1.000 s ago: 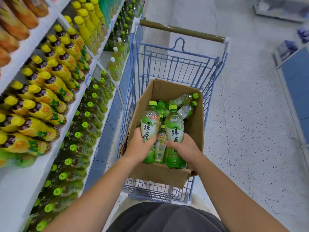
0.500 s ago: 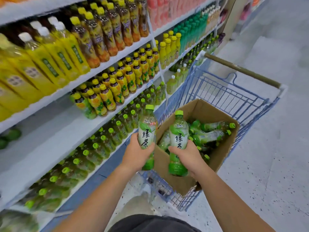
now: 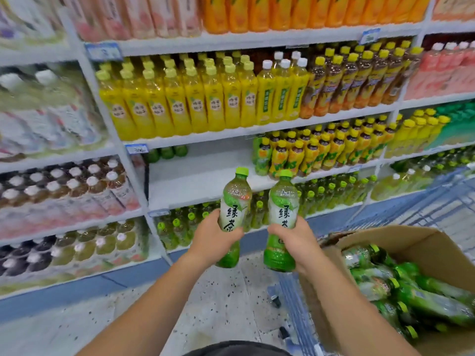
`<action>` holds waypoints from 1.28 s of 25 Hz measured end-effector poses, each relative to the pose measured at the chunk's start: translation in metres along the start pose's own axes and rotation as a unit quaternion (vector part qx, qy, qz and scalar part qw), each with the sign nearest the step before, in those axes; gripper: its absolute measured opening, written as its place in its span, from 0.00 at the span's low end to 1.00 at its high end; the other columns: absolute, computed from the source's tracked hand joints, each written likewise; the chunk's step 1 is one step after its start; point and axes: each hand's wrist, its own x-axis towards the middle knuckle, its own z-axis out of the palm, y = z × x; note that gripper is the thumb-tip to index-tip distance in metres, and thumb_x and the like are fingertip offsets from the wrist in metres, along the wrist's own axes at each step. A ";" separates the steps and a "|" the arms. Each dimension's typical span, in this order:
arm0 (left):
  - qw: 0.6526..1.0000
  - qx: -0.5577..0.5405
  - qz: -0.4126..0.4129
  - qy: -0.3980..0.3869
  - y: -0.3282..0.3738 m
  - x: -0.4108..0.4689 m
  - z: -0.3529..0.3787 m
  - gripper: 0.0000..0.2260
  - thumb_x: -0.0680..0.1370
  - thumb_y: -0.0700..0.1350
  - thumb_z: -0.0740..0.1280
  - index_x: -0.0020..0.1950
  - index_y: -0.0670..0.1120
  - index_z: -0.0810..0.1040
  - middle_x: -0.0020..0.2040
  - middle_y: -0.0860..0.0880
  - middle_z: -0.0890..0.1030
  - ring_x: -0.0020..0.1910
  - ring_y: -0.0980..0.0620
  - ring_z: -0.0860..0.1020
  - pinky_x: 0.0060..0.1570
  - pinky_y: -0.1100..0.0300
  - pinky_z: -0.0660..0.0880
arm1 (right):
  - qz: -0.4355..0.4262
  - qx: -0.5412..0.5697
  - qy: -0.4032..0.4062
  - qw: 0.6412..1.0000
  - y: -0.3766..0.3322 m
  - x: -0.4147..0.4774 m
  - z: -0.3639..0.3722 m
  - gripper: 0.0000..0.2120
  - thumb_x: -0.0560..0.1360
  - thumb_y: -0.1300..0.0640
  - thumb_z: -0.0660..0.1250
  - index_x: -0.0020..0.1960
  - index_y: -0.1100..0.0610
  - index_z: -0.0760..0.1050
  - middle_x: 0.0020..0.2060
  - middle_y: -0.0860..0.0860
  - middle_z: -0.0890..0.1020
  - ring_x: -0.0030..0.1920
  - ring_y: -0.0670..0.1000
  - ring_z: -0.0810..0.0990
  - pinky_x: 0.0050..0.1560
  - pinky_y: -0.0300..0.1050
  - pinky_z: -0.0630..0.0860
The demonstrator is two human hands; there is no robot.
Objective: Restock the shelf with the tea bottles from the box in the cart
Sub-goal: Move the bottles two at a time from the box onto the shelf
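A shop aisle, its white racks packed with yellow, orange and green drinks above a speckled floor (image 3: 218,291). One middle shelf (image 3: 198,176) has a bare stretch, with a few green bottles (image 3: 167,152) at its back left. In front of it the left hand (image 3: 213,240) grips an upright green tea bottle (image 3: 235,201) around its middle. The right hand (image 3: 295,240) grips a second tea bottle (image 3: 284,201) just beside it. At lower right, a cardboard box (image 3: 411,240) in the blue wire cart (image 3: 452,201) holds more tea bottles (image 3: 424,301) lying on their sides.
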 end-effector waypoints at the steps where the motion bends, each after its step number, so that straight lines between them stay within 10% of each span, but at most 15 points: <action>1: 1.000 -0.004 -0.008 0.013 -0.008 0.002 -0.015 0.13 0.72 0.48 0.76 0.54 0.53 0.77 0.46 0.53 0.84 0.42 0.54 0.82 0.39 0.57 0.79 | 0.001 -0.002 -0.010 1.000 -0.005 0.005 0.016 0.19 0.70 0.57 0.77 0.58 0.53 0.77 0.50 0.55 0.85 0.50 0.57 0.85 0.55 0.61 0.82; 19: 0.988 -0.072 -0.048 0.130 -0.118 0.168 -0.122 0.15 0.70 0.44 0.77 0.52 0.50 0.76 0.46 0.50 0.83 0.43 0.52 0.82 0.35 0.61 0.78 | -0.086 -0.047 -0.051 0.994 -0.029 0.176 0.214 0.20 0.68 0.61 0.79 0.55 0.51 0.76 0.47 0.51 0.85 0.48 0.53 0.85 0.53 0.57 0.82; 24: 0.978 -0.087 0.007 0.191 -0.167 0.256 -0.096 0.15 0.68 0.44 0.78 0.51 0.53 0.78 0.44 0.53 0.85 0.42 0.54 0.84 0.40 0.53 0.83 | -0.156 -0.044 -0.060 0.985 -0.007 0.272 0.230 0.18 0.69 0.62 0.78 0.53 0.50 0.75 0.47 0.51 0.84 0.47 0.53 0.84 0.48 0.52 0.82; 32: 0.963 -0.076 0.134 0.222 -0.208 0.370 -0.047 0.20 0.69 0.43 0.78 0.56 0.56 0.75 0.48 0.57 0.83 0.43 0.65 0.80 0.36 0.71 0.75 | -0.252 -0.031 -0.054 0.966 0.041 0.393 0.240 0.19 0.70 0.62 0.78 0.53 0.49 0.72 0.47 0.51 0.83 0.46 0.50 0.83 0.41 0.45 0.77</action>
